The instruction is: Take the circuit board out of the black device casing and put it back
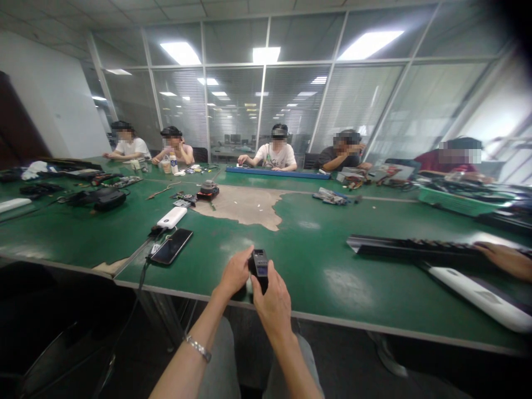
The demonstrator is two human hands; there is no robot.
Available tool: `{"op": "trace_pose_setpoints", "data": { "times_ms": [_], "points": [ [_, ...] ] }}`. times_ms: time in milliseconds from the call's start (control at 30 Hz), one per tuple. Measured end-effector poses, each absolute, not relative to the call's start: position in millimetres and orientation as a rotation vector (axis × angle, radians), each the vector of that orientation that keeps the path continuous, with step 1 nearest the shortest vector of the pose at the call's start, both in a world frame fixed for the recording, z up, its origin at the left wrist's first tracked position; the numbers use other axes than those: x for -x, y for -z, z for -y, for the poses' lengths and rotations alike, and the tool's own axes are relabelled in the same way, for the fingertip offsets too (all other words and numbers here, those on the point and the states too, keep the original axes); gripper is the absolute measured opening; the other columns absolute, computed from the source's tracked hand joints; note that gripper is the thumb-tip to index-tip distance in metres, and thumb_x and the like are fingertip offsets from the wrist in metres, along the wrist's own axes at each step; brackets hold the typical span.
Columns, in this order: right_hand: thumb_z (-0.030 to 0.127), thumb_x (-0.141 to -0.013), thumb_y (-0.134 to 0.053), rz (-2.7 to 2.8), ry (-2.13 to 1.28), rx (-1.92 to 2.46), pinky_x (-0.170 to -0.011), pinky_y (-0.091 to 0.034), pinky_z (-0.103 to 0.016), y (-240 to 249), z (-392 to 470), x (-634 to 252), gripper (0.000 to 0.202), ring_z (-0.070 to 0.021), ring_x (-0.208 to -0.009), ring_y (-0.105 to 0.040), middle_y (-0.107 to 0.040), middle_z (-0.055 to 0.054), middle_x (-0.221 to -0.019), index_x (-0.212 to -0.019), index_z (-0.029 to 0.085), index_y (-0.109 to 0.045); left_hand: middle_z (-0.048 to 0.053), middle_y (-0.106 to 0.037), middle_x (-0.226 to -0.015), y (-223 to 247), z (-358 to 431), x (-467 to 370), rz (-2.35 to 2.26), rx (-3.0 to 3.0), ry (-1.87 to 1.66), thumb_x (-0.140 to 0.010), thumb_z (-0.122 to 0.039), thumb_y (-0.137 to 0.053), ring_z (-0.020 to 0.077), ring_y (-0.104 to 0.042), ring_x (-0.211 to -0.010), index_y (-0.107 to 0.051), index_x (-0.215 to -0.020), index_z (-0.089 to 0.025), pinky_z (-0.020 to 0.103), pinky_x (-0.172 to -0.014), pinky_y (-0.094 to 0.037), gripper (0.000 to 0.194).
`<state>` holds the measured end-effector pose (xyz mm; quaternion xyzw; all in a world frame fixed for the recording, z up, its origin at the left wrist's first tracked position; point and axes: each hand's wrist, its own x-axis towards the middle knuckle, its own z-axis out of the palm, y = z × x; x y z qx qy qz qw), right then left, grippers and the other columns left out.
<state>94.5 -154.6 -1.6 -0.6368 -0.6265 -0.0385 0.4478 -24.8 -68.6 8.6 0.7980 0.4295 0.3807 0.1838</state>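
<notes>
Close to the table's front edge, a small dark box-shaped device with a little bluish screen is held between both my hands. My left hand grips its left side, fingers closed along it. On the opposite side my right hand has its thumb and fingers around the lower right part. What the device is exactly cannot be made out. Something small and pale shows just under my left fingers, mostly hidden. To the left of my hands lies a black smartphone, with a white power bank behind it.
The green table has a torn beige patch in its middle. At right, another person's hand touches a long black part near a white elongated object. Several people sit opposite. A green basket stands far right.
</notes>
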Motion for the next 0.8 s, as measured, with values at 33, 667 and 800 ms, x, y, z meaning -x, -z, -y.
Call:
{"op": "trace_pose_setpoints", "data": {
  "times_ms": [33,667,800],
  "points": [
    [0.042,-0.090,-0.046,1.561,0.094,1.570,-0.094,-0.045,-0.044,1,155,-95,0.061,-0.0294,-0.114,-0.054,-0.057,-0.019,-0.126,-0.140,0.008,-0.037,0.006,-0.059,-0.130,-8,68,25,-1.212,-2.247,-1.074,-0.090,-0.015,-0.040,0.0206,-0.056,-0.118,-0.048,-0.136,-0.022,0.039,-0.104,-0.043,0.047],
    [0.045,-0.085,-0.053,1.415,0.013,1.532,-0.098,-0.044,-0.042,-44,152,-105,0.063,-0.0281,-0.117,-0.055,-0.057,-0.019,-0.129,-0.136,0.008,-0.045,0.008,-0.052,-0.138,6,59,24,-1.176,-2.220,-1.234,-0.086,-0.009,-0.039,0.0204,-0.049,-0.127,-0.043,-0.138,-0.019,0.041,-0.109,-0.039,0.053],
    [0.045,-0.085,-0.053,1.353,0.087,1.525,-0.102,-0.041,-0.041,-48,151,-128,0.064,-0.0261,-0.121,-0.053,-0.054,-0.017,-0.133,-0.138,0.011,-0.043,0.007,-0.051,-0.139,6,59,24,-1.184,-2.239,-1.237,-0.086,-0.009,-0.038,0.0192,-0.047,-0.129,-0.043,-0.139,-0.020,0.041,-0.111,-0.037,0.054]
  ]
}}
